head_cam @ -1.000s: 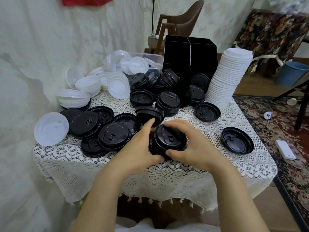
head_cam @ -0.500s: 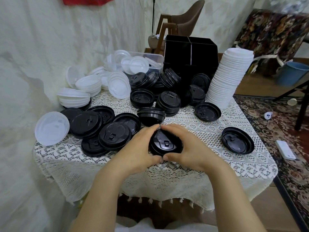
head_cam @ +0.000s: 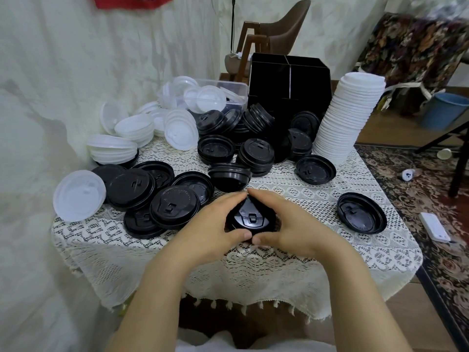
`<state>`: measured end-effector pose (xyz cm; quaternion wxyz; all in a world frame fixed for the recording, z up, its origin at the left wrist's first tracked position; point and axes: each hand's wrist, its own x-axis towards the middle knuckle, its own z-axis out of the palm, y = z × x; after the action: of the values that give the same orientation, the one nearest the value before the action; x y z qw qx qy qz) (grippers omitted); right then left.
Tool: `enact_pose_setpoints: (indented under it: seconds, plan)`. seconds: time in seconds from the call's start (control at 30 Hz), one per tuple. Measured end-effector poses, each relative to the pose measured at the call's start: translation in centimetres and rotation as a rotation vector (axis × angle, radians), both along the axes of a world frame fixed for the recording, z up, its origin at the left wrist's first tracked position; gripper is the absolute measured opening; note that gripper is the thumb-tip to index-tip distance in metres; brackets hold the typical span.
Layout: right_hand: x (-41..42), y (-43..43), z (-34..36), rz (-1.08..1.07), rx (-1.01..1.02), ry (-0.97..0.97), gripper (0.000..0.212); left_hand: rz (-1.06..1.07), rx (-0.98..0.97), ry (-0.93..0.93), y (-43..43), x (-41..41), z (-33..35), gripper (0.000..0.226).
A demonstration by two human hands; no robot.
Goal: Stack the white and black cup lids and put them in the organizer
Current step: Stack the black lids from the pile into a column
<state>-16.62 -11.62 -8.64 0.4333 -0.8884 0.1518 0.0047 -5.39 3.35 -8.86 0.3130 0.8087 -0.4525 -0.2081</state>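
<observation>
Black lid stack: sides hidden by fingers, lid count not determinable. Left hand and right hand curl round it from both sides, fingertips meeting at far edge, thumbs nearly meeting at near edge. Stack sits near centre of table. Lone black lid right of hands, second black lid behind it, apart. One tall white lid stack just beside black organizer. Organizer interior not visible. Loose lids at left overlap, uncountable.

Lid stack on table, front centre, cupped between my left hand and right hand. Organizer behind, at back edge. Tall lid tower just right of it; bin to its left. Loose lids spread left of my hands; lone lid right.
</observation>
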Motion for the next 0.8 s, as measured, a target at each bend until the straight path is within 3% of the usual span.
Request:
enact_pose_setpoints:
  seconds: [0.1, 0.2, 0.3, 0.43, 0.57, 0.67, 0.8]
  plan:
    - [-0.5, -0.4, 0.0, -0.120, 0.089, -0.161, 0.061, -0.004, 0.019, 0.011, 0.0, 0.0, 0.1, 0.076]
    - [-0.2, -1.5, -0.8, -0.439, -0.123, -0.335, 0.043, -0.004, 0.027, 0.016, 0.0, 0.0, 0.1, 0.076]
    - [0.6, -2.9, -1.8, -0.588, -0.361, -0.215, 0.043, 0.002, 0.027, 0.027, -0.1, -0.1, 0.2, 0.076]
    - [1.1, -3.6, -2.6, -0.542, -0.525, 0.055, 0.048, 0.003, 0.029, 0.028, -0.1, 0.0, 0.1, 0.076]
    - [1.4, -3.7, -2.9, -0.530, -0.633, 0.033, 0.042, 0.003, 0.032, 0.024, -0.1, 0.0, 0.2, 0.076]
    - [1.3, -3.3, -2.7, -0.546, -0.630, -0.072, 0.032, -0.002, 0.030, 0.020, -0.1, 0.0, 0.2, 0.076]
    - [1.3, -2.0, -1.5, -0.622, -0.414, -0.290, 0.023, -0.008, 0.026, 0.019, 0.0, -0.1, 0.3, 0.076]
